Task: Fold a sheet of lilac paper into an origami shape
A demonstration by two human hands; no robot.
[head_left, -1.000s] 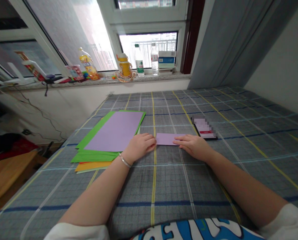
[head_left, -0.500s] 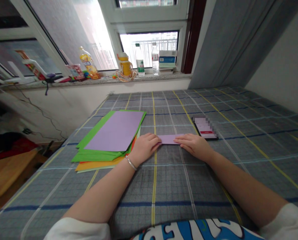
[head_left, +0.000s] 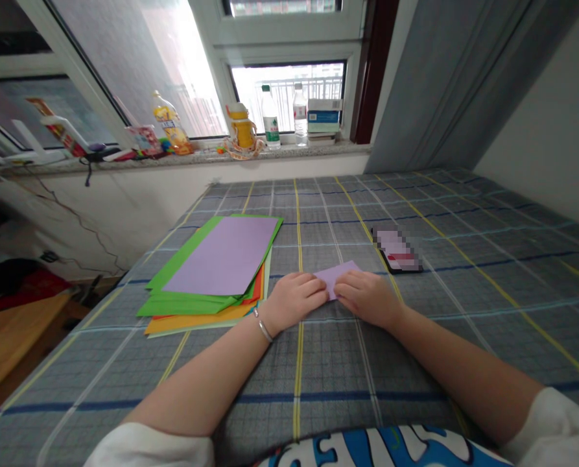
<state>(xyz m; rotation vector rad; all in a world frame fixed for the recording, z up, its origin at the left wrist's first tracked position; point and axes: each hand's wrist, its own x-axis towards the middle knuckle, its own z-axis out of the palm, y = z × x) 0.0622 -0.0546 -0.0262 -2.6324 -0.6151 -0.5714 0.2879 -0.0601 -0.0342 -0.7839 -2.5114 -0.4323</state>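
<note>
Slip (head_left: 338, 272), mid-frame, now runs angled, not level as before; likely being turned. Left hand (head_left: 299, 298) and right hand (head_left: 367, 297) both grasp it, closer together than a moment ago. Sheets (head_left: 221, 256) left of centre, phone (head_left: 397, 251) right of centre: unmoved. Bottles (head_left: 270, 120) on sill (head_left: 299, 152), top.

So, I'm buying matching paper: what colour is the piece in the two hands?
The paper is light purple, best seen in the head view.
</note>
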